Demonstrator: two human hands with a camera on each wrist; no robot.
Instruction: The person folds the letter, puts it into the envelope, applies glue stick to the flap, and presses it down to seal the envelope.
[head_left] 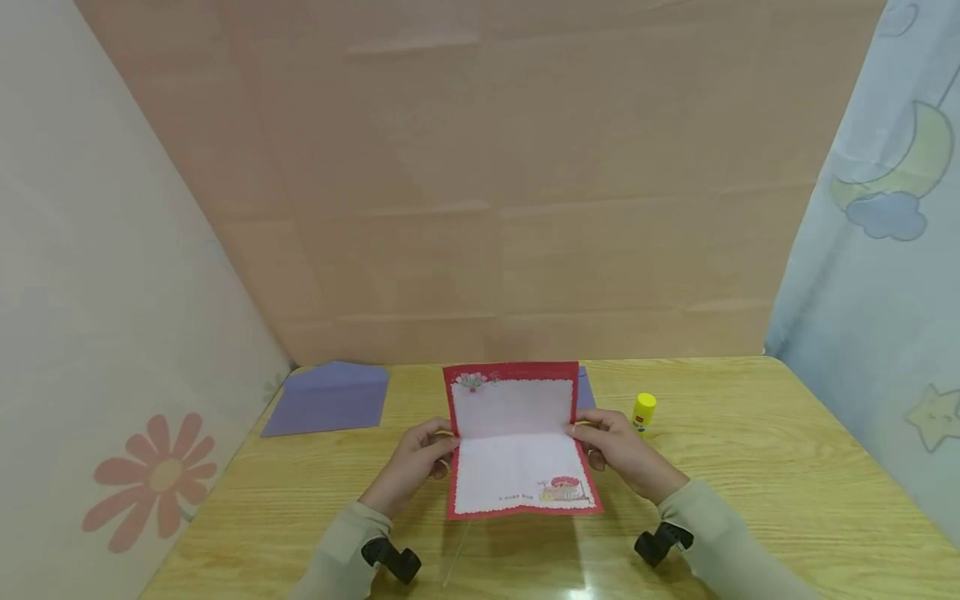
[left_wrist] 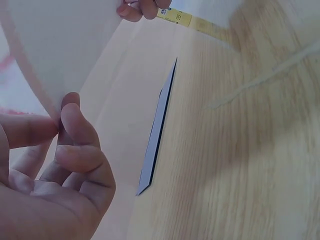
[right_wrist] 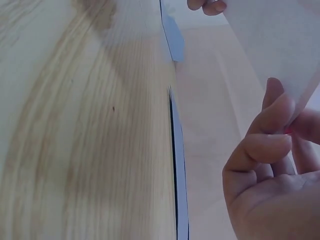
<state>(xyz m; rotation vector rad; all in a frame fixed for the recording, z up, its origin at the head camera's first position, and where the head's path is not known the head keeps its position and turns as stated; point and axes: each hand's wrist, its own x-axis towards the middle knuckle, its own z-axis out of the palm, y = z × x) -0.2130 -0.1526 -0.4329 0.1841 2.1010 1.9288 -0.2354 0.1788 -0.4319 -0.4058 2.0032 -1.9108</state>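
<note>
Red-bordered paper (head_left: 510, 471) hangs over the table (head_left: 720, 475), left hand (head_left: 411, 467) and right hand (head_left: 626, 452) each pinching one side edge firmly, and an uneven tug from either could crease or tear it at the fold (head_left: 513, 436)!

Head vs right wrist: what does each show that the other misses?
Head only: the printed, red-bordered face of the card, the yellow glue stick and the moon drawing.

Right wrist only: the card's pale back.

Both: left hand (just fingertips in the wrist view), right hand, left purple envelope, right purple envelope, wood-grain table.
</note>
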